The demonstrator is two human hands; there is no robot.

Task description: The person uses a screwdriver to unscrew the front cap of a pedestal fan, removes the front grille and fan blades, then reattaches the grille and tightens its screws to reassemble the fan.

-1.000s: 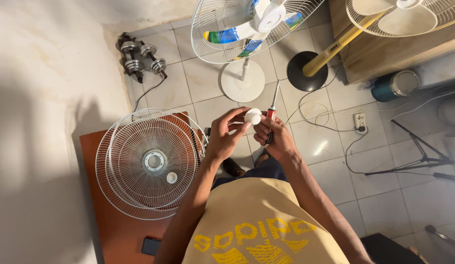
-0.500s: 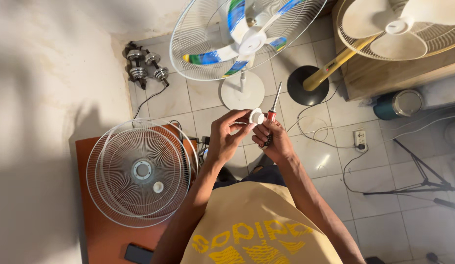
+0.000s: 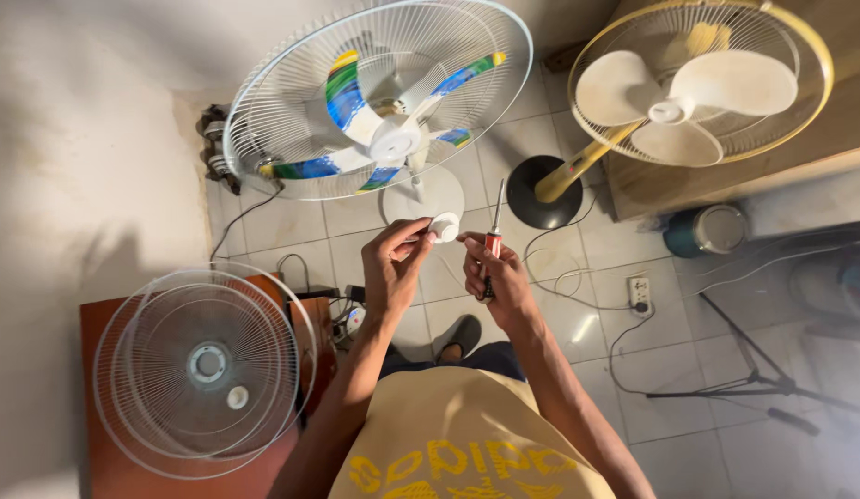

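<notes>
— White plastic cap (image 3: 445, 226), where is it?

— Pinched in the fingertips of the left hand (image 3: 393, 263), held up over the tiled floor (image 3: 559, 370), just below the base of the standing fan with the multicoloured blades (image 3: 379, 102).

— And the right hand (image 3: 494, 277)?

— Its fingers are curled tight around a red-handled screwdriver (image 3: 493, 242), shaft pointing up and away from the person. The thumb and forefinger reach toward the cap, and the two hands nearly touch.

— What stands past the hands?

— The white fan's round base (image 3: 425, 189) sits right behind the cap. To its right a second fan with cream blades and a yellow guard (image 3: 702, 79) leans on a yellow pole from a black round base (image 3: 541, 189).

— Anything off to the left?

— A loose white wire fan guard (image 3: 203, 370) lies flat on a reddish-brown wooden stool (image 3: 115, 462), well apart from the hands.

— And the floor?

— White cables trail to a power socket strip (image 3: 640, 294). A teal pot (image 3: 705, 229) stands near the wooden platform, and a black tripod stand (image 3: 753, 379) lies at the right. One foot in a dark slipper (image 3: 457, 337) shows below the hands.
</notes>
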